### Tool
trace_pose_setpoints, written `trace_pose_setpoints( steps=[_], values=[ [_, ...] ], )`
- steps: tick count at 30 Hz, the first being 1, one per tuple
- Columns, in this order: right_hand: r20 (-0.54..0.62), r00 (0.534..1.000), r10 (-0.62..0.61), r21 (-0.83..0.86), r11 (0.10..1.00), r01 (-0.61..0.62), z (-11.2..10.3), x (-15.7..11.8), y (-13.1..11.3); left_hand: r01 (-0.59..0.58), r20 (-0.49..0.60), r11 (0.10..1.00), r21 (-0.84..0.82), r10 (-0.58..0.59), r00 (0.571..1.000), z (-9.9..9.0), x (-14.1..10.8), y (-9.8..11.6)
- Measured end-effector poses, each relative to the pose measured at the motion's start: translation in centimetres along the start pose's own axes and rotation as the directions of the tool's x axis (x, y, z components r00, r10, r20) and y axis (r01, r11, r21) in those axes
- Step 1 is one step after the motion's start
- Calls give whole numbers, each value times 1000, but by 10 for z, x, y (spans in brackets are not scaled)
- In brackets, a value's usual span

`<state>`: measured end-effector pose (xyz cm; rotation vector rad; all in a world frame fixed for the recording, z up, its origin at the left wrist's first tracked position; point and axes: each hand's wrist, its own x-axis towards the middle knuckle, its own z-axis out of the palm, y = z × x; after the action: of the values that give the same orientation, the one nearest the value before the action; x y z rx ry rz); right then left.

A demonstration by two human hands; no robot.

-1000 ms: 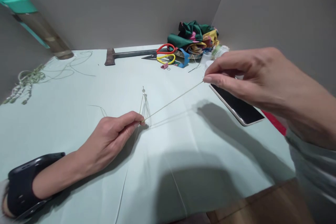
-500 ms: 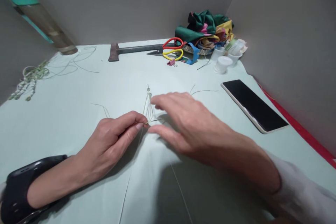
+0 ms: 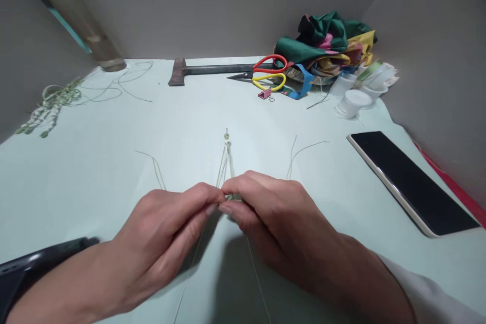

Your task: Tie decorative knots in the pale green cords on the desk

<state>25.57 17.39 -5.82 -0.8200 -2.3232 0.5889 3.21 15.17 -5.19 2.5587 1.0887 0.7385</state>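
Note:
Thin pale-green cords (image 3: 221, 166) fan down from a small pin or nail (image 3: 227, 136) standing in the pale work surface. My left hand (image 3: 170, 230) pinches the cords between thumb and forefinger at their lower end. Against it, fingertip to fingertip, my right hand (image 3: 275, 217) is closed too, its thumb and forefinger about the cords at the same spot. The exact crossing of the strands is hidden by my fingers. Loose cord ends stick out beyond both hands, left and right, and two long strands run down toward me.
Behind lie a hammer-like tool (image 3: 216, 69), scissors (image 3: 266, 78) and a pink binder clip (image 3: 266, 94). Bundled fabric (image 3: 326, 43) and white spools (image 3: 352, 103) sit back right, a phone (image 3: 413, 182) at right. Knotted cords (image 3: 51, 106) and a bottle (image 3: 87, 25) are at left.
My right hand has come down and in from an open pose, its thumb and forefinger closing beside my left fingertips. My left hand keeps its pinch. The camera view has shifted slightly.

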Motion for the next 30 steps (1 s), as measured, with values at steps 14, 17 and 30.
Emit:
trace_pose_setpoints(
  steps=[14,17,30],
  values=[
    [23,994,-102,-57,993,104,1,-5,13,54,-51,999,9,-53,997,6,-9,-8],
    [46,990,-137,-141,980,142,0,-6,17,6,-57,1000,10,-5,998,3,-6,-7],
    [79,985,-156,71,986,151,-3,-6,25,-10,-19,998,-68,9,1000,3,4,-9]
  ],
)
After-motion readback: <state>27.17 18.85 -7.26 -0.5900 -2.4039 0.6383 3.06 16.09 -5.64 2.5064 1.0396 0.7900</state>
